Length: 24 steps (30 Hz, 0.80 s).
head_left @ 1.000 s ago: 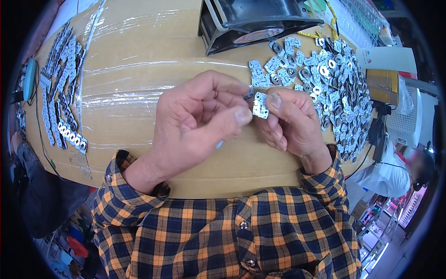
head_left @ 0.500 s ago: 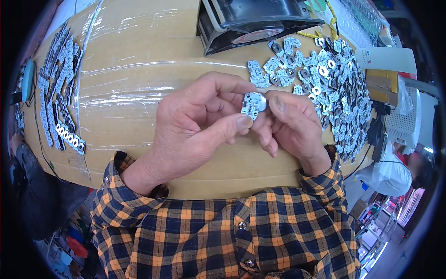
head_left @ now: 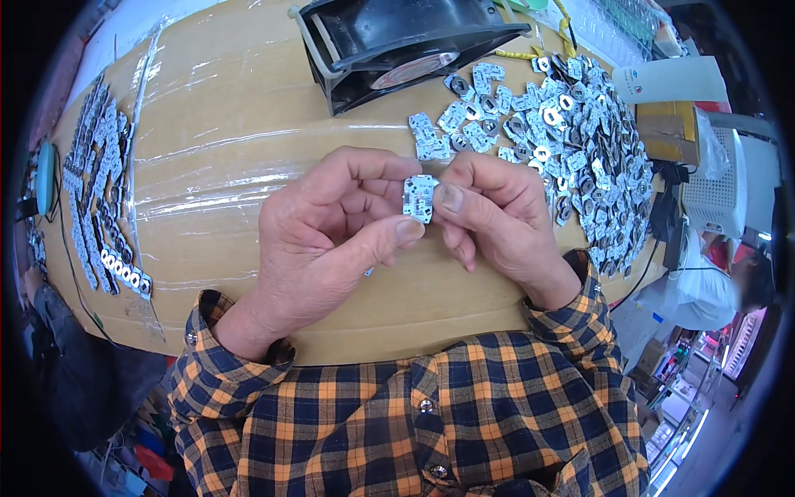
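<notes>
Above the table's near middle, a small white circuit board [head_left: 418,199] with dark parts on its face is held nearly upright. My left hand [head_left: 319,236] pinches its lower left edge between thumb and fingertips. From the other side, my right hand [head_left: 501,219] closes thumb and forefinger on the board's right edge, and the thumb hides that side. A small blue-white bit [head_left: 369,271] shows below my left thumb; its kind cannot be made out. To the right spreads a large heap of similar boards [head_left: 609,178], many with dark or white round parts.
A black fan [head_left: 414,41] stands at the back middle. Rows of joined boards [head_left: 103,174] lie at the far left on the cardboard-coloured tabletop [head_left: 207,199]. A white basket [head_left: 714,195] and a brown box [head_left: 667,132] are at the right. Another person [head_left: 704,286] is beyond them.
The board has turned to a more upright angle, and its round silver part is now out of sight behind my right thumb. The view has shifted, moving the fan and heap leftward.
</notes>
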Each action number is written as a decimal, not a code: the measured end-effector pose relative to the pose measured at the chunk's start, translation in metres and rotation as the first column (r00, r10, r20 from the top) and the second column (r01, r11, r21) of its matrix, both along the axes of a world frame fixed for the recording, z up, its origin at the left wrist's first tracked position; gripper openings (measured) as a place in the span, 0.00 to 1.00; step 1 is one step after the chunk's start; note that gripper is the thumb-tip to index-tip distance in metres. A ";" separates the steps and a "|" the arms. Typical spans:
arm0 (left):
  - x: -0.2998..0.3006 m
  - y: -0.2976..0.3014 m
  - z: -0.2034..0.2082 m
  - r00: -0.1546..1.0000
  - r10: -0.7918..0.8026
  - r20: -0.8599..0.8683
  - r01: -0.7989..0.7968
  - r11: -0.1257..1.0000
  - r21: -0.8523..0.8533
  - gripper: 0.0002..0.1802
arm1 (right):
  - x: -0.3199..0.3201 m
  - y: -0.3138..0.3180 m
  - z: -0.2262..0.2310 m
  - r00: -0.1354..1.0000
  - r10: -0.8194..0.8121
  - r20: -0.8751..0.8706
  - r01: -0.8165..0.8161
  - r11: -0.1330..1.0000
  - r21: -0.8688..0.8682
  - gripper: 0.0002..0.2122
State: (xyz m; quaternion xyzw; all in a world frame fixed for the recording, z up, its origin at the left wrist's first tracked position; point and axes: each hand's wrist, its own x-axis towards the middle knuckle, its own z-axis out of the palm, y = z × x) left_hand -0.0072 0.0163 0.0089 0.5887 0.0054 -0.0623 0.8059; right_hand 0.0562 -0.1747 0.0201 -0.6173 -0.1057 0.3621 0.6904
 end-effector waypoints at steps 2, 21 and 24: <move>-0.001 -0.001 0.003 1.000 0.009 -0.016 -0.009 1.000 0.005 0.18 | 0.001 -0.001 0.001 1.000 0.006 0.004 -0.006 1.000 -0.011 0.09; 0.004 0.010 0.009 0.986 0.102 -0.131 -0.119 0.984 -0.132 0.19 | 0.001 -0.002 -0.001 -0.089 0.257 0.962 0.305 0.927 -0.219 0.15; 0.005 0.011 0.010 0.981 0.070 -0.179 -0.098 0.983 -0.153 0.19 | -0.002 -0.006 0.005 -0.106 0.300 0.948 0.331 0.910 -0.251 0.17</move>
